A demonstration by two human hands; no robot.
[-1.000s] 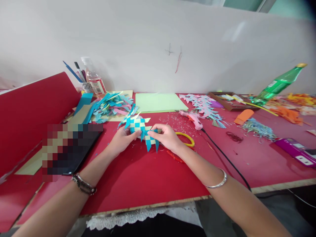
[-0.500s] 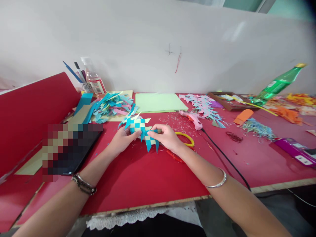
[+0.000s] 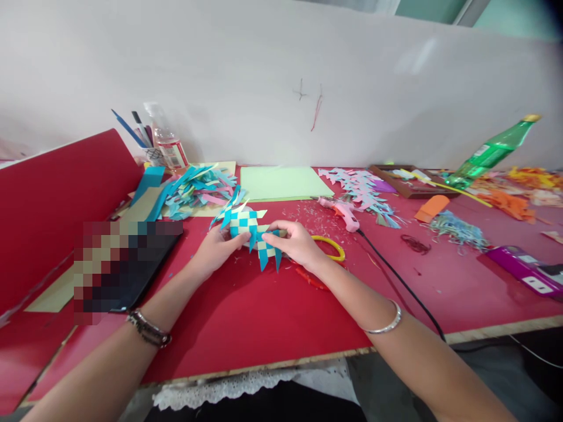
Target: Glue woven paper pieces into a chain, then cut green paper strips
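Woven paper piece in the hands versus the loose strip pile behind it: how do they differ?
The woven paper piece is interlaced into a blue-and-cream checkerboard; the strip pile lies loose and tangled. The woven piece is pinched by the left hand and right hand; the pile lies untouched on the table. Both contain blue paper strips.

The red-covered counter (image 3: 264,322) is strewn with paper strips (image 3: 196,187), a green sheet (image 3: 281,181), a pink glue gun (image 3: 345,212) (its black cord (image 3: 404,284) trailing off the edge), a green bottle (image 3: 492,153) and a purple case (image 3: 523,271).

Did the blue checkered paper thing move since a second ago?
No. The woven paper piece sits in both hands just as far from the yellow ring as before.
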